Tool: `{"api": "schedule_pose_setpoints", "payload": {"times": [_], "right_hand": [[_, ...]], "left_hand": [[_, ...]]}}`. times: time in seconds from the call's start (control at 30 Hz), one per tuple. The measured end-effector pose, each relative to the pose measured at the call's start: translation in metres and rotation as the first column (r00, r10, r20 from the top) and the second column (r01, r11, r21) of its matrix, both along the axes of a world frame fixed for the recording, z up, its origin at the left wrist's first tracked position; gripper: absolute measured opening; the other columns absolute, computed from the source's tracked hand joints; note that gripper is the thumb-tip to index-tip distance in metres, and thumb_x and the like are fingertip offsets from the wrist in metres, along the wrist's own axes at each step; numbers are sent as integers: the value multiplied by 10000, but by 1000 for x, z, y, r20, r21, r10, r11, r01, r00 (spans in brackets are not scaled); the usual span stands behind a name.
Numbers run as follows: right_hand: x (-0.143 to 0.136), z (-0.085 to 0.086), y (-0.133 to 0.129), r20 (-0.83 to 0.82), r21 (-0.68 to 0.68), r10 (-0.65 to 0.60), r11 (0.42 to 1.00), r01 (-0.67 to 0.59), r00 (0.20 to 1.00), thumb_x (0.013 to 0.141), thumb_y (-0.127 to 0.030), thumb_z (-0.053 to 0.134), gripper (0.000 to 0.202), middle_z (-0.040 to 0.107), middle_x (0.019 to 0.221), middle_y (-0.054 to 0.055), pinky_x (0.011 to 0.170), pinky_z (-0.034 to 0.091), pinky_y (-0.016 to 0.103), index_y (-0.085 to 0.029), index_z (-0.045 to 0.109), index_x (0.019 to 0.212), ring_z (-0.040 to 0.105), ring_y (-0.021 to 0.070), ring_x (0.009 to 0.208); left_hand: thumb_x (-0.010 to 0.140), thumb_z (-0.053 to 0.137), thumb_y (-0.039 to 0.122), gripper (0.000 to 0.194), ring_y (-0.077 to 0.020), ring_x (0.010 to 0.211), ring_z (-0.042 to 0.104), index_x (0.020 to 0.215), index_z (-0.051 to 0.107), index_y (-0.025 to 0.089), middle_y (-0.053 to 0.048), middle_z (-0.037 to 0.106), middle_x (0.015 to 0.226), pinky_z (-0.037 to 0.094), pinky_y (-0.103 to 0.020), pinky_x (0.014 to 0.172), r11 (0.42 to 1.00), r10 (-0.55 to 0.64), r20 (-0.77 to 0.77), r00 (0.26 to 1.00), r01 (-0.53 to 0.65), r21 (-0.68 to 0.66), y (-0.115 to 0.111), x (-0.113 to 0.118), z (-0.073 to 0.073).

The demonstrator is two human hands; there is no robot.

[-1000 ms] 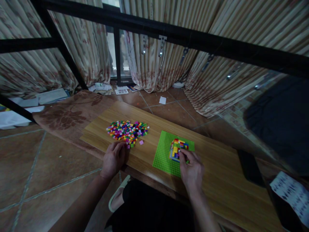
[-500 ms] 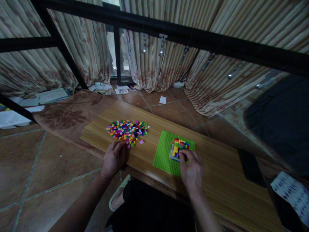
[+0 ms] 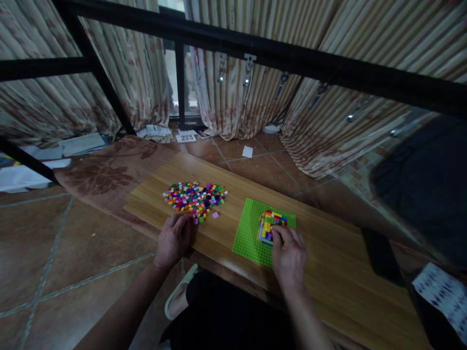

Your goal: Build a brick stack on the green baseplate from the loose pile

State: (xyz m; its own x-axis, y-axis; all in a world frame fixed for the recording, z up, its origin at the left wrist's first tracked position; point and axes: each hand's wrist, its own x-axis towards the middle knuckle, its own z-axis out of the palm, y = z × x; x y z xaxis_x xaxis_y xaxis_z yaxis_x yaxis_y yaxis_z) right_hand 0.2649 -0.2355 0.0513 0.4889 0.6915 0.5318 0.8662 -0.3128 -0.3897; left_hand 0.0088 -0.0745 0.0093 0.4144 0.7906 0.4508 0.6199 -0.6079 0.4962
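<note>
A green studded baseplate (image 3: 245, 238) lies on the wooden table, bearing a small layered build of colourful toy bricks (image 3: 267, 226). Over the near right part of this build, my right hand (image 3: 290, 255) is closed in a pinch on what looks like a small toy brick, mostly covered by the fingertips. To the left spreads a loose pile of tiny mixed-colour bricks (image 3: 193, 197). My left hand (image 3: 174, 238) rests at the near edge of the pile, fingers curled together; what they hold, if anything, is hidden. A single pink brick (image 3: 215, 215) lies just right of the pile.
The long wooden table (image 3: 328, 257) runs from upper left to lower right. A black flat object (image 3: 382, 255) lies toward its right end, near a printed sheet (image 3: 443, 296). Beyond stand a dark metal rail (image 3: 219, 36) and curtains (image 3: 241, 97). Papers (image 3: 82, 144) lie at the far left.
The whole view has shifted slightly to the right. Both hands keep nearly the same places, the right still pinching over the brick build, the left beside the pile.
</note>
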Motion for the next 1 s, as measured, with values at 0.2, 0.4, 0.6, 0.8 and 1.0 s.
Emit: {"api": "schedule_pose_setpoints", "payload": {"times": [0.2,0.4,0.6,0.8,1.0], "right_hand": [[-2,-4,-3,5,97,-16,995,15,1000,926,-324,510,247,683,896,65,804,450,331,-191,718,922,577,190,841],[-6,-5,-5,-2,79,-36,996,36,999,924,-300,511,246,683,910,81,791,453,341,-184,725,963,582,196,862],[-8,-2,-5,88,24,-22,1000,20,996,933,-279,489,266,682,906,87,762,452,332,-173,728,982,553,204,846],[-7,-2,-3,126,-13,-21,1000,23,992,941,-261,465,279,681,895,85,765,442,327,-166,726,966,536,203,817],[-5,-4,-2,111,-10,-12,1000,13,994,940,-261,460,281,676,887,77,765,442,322,-173,726,951,536,204,822]], "left_hand": [[920,458,320,242,-215,998,595,1066,610,201,-84,628,1107,499,-369,899,1000,6,9,1000,-6,-15,0,0,1],[919,450,311,242,-219,992,595,1070,609,208,-84,626,1105,503,-377,888,1000,10,0,1000,-10,-8,-1,0,2],[924,440,317,256,-221,983,593,1077,609,200,-89,623,1104,503,-378,880,1000,15,-9,1000,-15,-11,-2,0,3],[923,448,307,248,-214,992,591,1083,609,206,-79,625,1112,501,-363,887,1000,8,-7,1000,-8,-23,-1,0,1],[923,449,312,244,-215,988,590,1074,607,205,-82,628,1107,494,-370,898,1000,0,18,1000,1,-20,-1,0,1]]}}
